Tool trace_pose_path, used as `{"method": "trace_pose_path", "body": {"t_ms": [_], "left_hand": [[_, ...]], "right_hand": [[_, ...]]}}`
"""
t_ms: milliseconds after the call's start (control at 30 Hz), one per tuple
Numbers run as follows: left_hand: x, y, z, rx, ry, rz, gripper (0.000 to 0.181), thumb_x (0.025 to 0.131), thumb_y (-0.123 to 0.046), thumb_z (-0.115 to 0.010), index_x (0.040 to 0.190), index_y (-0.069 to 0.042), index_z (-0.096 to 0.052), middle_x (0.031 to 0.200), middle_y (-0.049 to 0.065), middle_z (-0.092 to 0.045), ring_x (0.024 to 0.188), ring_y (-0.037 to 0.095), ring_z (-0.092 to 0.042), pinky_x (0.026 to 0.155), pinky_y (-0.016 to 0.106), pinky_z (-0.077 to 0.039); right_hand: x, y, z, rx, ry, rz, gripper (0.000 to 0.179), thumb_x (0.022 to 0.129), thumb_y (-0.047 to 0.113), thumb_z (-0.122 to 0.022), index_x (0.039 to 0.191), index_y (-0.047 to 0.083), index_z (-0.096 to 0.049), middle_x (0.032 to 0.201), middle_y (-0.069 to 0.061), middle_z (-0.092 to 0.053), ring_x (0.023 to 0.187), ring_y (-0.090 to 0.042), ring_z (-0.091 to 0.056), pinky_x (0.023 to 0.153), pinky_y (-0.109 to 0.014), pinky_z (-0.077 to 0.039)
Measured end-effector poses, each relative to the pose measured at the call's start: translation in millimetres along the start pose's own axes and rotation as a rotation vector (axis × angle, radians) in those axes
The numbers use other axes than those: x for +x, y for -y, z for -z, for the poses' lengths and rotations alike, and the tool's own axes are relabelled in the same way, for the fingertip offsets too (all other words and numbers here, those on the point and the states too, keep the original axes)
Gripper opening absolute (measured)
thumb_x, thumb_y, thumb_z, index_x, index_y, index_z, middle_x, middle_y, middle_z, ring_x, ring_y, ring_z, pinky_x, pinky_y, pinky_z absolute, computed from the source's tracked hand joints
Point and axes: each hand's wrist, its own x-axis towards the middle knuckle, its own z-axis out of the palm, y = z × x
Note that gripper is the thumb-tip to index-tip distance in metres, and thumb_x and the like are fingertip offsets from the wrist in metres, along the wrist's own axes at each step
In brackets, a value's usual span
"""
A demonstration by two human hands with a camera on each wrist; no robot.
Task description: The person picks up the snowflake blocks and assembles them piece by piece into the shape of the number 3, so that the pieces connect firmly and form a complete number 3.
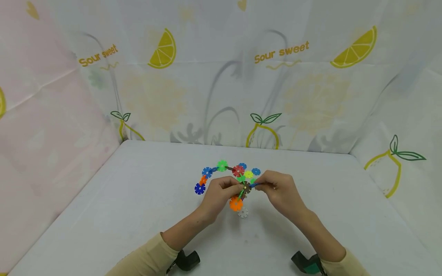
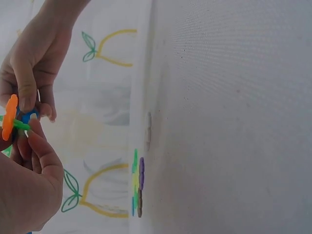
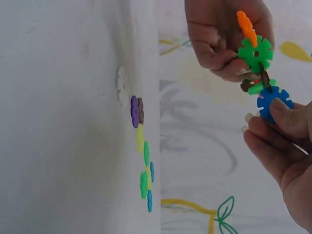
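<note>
Chain of notched plastic discs (image 1: 222,165), assorted colours, held up above the table (image 1: 103,214) between two bare hands and curving off to a dark blue disc (image 1: 200,188) at its far left end. Left hand (image 1: 221,193): thumb and fingers clamped on the chain, beside a brown disc (image 1: 246,188). Right hand (image 1: 283,193): thumb and fingers pinching a blue disc (image 3: 269,102), its edge meeting the brown one (how deeply slotted, cannot be told). Orange disc (image 1: 236,204), joined to a green disc (image 3: 253,53), nearer the wearer. Lying flat on the table beneath: white disc (image 3: 121,87), nearest the wearer; purple disc (image 3: 134,112), just beside a second brown disc (image 3: 141,110); farther off, yellow, green and blue discs (image 3: 149,201). Tan sleeves (image 1: 146,257), one pair. Cloth backdrop (image 1: 221,88), lemon-printed (lettered "Sour sweet"), behind the table.
</note>
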Motion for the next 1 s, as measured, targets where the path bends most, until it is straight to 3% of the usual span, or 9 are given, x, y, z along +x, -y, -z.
{"method": "trace_pose_path", "body": {"t_ms": [433, 733, 900, 1000], "left_hand": [[0.6, 2.1, -0.5, -0.032, -0.003, -0.004, 0.018, 0.096, -0.014, -0.061, 0.091, 0.003, -0.064, 0.082, -0.001, -0.068, 0.078, 0.015, -0.062, 0.072, 0.023, -0.051], [1.8, -2.1, 3.1, 0.006, -0.06, -0.023, 0.016, 0.096, -0.016, -0.059, 0.091, -0.002, -0.065, 0.08, 0.0, -0.061, 0.078, 0.016, -0.056, 0.072, 0.024, -0.048], [2.9, -4.7, 7.3, 0.01, -0.093, -0.04, 0.016, 0.096, -0.017, -0.058, 0.091, -0.004, -0.065, 0.082, 0.001, -0.058, 0.08, 0.016, -0.054, 0.073, 0.023, -0.048], [3.7, -5.2, 8.6, 0.008, -0.093, -0.044, 0.017, 0.096, -0.017, -0.058, 0.091, -0.003, -0.065, 0.082, 0.001, -0.058, 0.08, 0.016, -0.055, 0.072, 0.023, -0.048]], "right_hand": [[0.5, -1, -5, 0.003, 0.004, 0.034, 0.019, 0.08, -0.01, -0.074, 0.085, 0.008, -0.072, 0.081, -0.004, -0.071, 0.069, -0.005, -0.06, 0.062, -0.017, -0.052], [-2.9, -4, -6, -0.061, 0.09, -0.147, 0.019, 0.081, -0.007, -0.075, 0.094, 0.007, -0.072, 0.088, -0.002, -0.074, 0.078, -0.009, -0.07, 0.074, -0.022, -0.059], [-5.6, -7, -13, -0.112, 0.215, -0.281, 0.016, 0.085, -0.002, -0.073, 0.096, 0.008, -0.073, 0.09, -0.002, -0.074, 0.079, -0.007, -0.068, 0.075, -0.021, -0.058], [-6.6, -7, -18, -0.11, 0.3, -0.312, 0.015, 0.086, -0.002, -0.072, 0.099, 0.005, -0.072, 0.093, -0.007, -0.074, 0.08, -0.009, -0.067, 0.076, -0.022, -0.058]]}}
